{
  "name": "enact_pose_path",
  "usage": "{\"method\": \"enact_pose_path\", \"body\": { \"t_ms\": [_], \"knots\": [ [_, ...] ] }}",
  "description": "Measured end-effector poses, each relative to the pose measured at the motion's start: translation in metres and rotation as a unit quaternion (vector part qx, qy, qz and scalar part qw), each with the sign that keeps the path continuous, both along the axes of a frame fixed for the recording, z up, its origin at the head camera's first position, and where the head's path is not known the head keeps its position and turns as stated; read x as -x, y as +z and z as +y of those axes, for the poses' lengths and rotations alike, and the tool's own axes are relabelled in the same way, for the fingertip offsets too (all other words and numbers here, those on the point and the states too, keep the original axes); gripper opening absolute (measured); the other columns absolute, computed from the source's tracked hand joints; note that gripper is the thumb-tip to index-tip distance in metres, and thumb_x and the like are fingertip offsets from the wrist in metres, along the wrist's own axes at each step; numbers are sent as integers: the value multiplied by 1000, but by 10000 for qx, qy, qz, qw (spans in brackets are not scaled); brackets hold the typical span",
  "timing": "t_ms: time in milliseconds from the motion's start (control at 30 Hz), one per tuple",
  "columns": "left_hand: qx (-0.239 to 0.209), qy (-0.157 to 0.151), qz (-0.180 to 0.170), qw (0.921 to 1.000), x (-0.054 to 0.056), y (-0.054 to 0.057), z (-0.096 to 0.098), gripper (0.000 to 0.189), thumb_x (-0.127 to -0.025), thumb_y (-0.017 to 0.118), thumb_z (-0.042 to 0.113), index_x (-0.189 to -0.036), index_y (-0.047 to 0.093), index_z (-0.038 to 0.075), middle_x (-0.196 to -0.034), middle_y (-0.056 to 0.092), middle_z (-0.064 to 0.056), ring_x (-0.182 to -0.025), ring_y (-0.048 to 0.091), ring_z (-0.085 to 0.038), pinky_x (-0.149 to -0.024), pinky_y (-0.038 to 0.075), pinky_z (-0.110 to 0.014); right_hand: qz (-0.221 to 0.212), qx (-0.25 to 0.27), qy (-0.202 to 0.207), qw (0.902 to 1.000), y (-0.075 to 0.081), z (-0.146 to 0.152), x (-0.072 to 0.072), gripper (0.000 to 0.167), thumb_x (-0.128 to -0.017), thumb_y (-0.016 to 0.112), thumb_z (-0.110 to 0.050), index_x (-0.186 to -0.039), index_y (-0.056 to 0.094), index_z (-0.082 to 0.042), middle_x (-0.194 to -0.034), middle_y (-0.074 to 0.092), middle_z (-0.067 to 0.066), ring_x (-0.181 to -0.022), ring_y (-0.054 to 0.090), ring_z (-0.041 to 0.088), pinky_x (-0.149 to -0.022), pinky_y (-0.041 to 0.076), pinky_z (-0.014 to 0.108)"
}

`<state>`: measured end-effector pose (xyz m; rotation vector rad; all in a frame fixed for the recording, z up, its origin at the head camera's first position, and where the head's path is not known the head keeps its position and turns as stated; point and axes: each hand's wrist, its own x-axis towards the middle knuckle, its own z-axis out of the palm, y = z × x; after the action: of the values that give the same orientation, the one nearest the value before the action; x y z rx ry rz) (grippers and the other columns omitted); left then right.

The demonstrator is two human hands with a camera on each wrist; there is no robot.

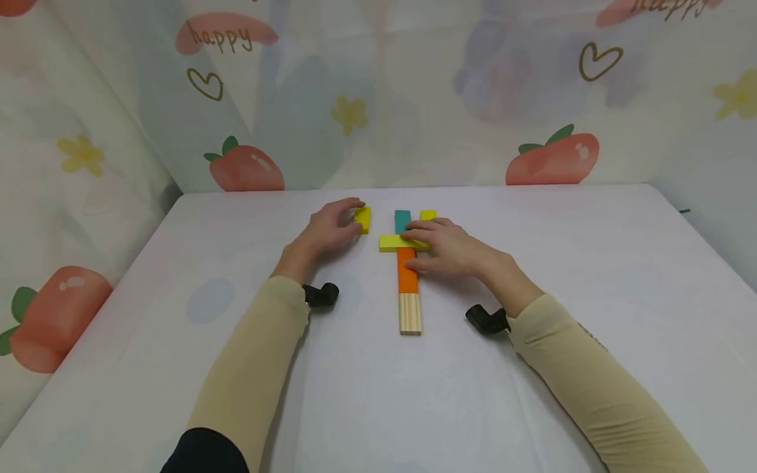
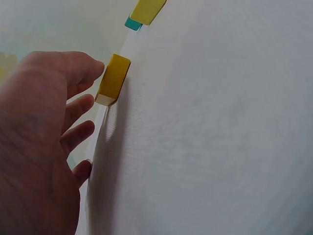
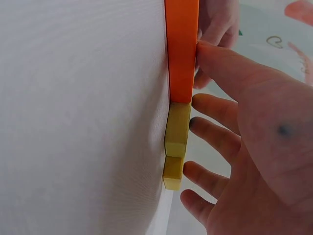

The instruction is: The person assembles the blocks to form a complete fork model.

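Note:
In the head view my left hand (image 1: 322,231) is at a small yellow block (image 1: 364,221), fingers at its far end and thumb by its near end. The left wrist view shows the fingers spread beside this block (image 2: 113,78), with no clear grip. My right hand (image 1: 452,248) lies over a row of blocks with its fingers extended. Its thumb touches or nearly touches the orange block (image 1: 407,279). Other fingers partly cover a yellow-green crosswise block (image 1: 389,243), a teal block (image 1: 402,220) and a second yellow block (image 1: 428,215).
A plain wooden block (image 1: 410,315) continues the row toward the person, end to end with the orange one. White cloth covers the table (image 1: 378,401). A printed curtain (image 1: 414,79) hangs along the far edge. Black wrist-worn pieces (image 1: 322,295) stick out below both hands.

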<state>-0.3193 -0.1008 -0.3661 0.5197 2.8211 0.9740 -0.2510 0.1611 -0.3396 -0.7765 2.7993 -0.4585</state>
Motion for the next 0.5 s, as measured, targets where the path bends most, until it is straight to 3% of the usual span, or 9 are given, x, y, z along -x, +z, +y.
{"method": "enact_pose_path", "body": {
  "t_ms": [500],
  "knots": [
    [100, 118, -148, 9998, 1, -4, 3, 49, -100, 60, 30, -148, 54, 22, -157, 47, 1, -150, 34, -22, -124, 24, -43, -11, -60, 10, 10000, 1, -1, -1, 61, -98, 66, -38, -151, 52, -11, -161, 40, 14, -149, 26, 46, -119, 23, 63]
  ]
}}
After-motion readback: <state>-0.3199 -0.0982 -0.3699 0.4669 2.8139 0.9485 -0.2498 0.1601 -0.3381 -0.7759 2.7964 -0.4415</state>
